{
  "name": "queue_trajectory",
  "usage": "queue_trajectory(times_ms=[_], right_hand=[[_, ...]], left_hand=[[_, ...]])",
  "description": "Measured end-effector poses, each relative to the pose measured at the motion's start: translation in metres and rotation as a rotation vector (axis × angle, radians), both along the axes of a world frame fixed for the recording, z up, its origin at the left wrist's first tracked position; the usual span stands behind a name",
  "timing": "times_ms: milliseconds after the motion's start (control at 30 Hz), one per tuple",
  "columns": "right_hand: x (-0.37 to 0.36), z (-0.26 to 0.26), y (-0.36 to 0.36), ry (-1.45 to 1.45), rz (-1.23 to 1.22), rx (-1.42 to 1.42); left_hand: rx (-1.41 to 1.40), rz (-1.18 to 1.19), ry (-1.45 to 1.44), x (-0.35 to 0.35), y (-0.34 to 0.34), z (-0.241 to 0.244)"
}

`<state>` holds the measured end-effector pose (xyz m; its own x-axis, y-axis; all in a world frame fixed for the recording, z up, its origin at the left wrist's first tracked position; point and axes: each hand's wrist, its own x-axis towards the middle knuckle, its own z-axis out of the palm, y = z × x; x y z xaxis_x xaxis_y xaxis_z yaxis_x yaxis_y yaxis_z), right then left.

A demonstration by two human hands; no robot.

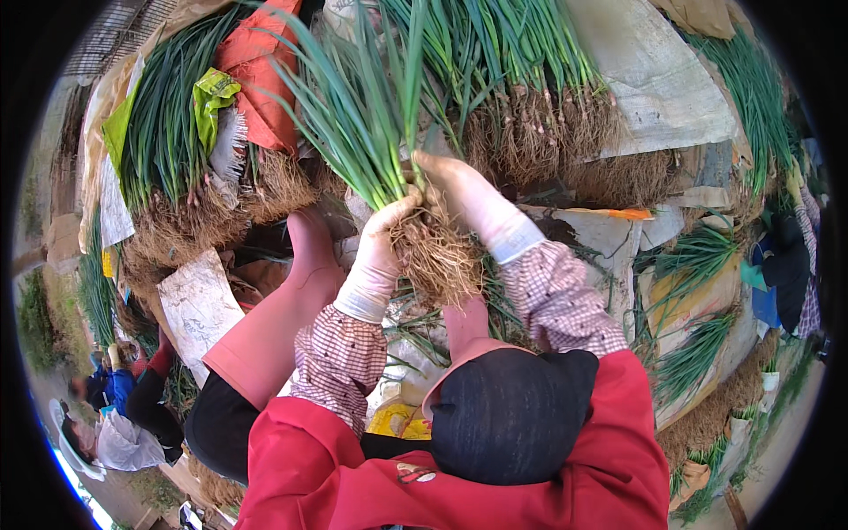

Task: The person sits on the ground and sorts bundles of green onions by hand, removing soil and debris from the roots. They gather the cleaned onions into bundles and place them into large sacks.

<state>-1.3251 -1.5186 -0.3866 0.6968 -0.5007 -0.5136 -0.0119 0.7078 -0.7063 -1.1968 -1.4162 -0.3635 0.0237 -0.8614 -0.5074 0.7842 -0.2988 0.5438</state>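
A bunch of green onion plants (361, 119) with long green leaves is held up before me, its brown roots (440, 262) hanging below. My left hand (387, 235), in a pale glove, grips the bunch low on the stems from the left. On the right side, my right hand (457, 189), gloved too, closes around the base of the same bunch, just above the roots. Some of its fingers are hidden behind the stems. Checked sleeve covers reach up both forearms.
Rows of rooted onion plants (530, 73) lie beyond my hands, with another pile (172, 126) at the left beside a red sheet (262, 73). White woven sacks (656, 79) cover parts of the piles. Co-workers sit at the far left (119, 397) and far right (788, 271). Pink boots are below.
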Motion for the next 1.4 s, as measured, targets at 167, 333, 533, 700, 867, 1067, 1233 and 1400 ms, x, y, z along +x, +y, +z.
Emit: queue_trajectory(times_ms=[167, 333, 533, 700, 867, 1067, 1233, 1400], right_hand=[[-0.041, 0.001, -0.005, -0.346, -0.731, 0.318], [-0.092, -0.019, -0.001, 0.601, 0.848, -0.706], [-0.035, -0.042, -0.063, 0.914, 0.223, -0.721], [-0.014, 0.016, -0.032, 0.587, 0.19, -0.604], [-0.011, -0.011, 0.005, 0.71, -0.029, -1.219], [-0.062, 0.0, -0.032, 0.599, -0.43, -0.505], [-0.059, 0.004, -0.045, 0.733, 0.755, -1.081], [-0.021, -0.028, -0.084, 1.196, 0.516, -1.056]], left_hand=[[-0.018, 0.055, 0.064, 0.023, 0.0, 0.001], [0.044, -0.045, 0.094, 0.051, 0.01, -0.002], [0.168, -0.165, 0.089, 0.021, 0.003, -0.013], [0.19, -0.129, 0.043, 0.026, 0.003, 0.012], [0.146, -0.158, 0.005, 0.01, -0.001, -0.008], [-0.049, -0.134, -0.046, 0.011, 0.004, 0.04], [-0.164, 0.016, -0.208, 0.034, -0.001, 0.056], [-0.026, -0.231, 0.001, 0.027, -0.017, 0.01]])
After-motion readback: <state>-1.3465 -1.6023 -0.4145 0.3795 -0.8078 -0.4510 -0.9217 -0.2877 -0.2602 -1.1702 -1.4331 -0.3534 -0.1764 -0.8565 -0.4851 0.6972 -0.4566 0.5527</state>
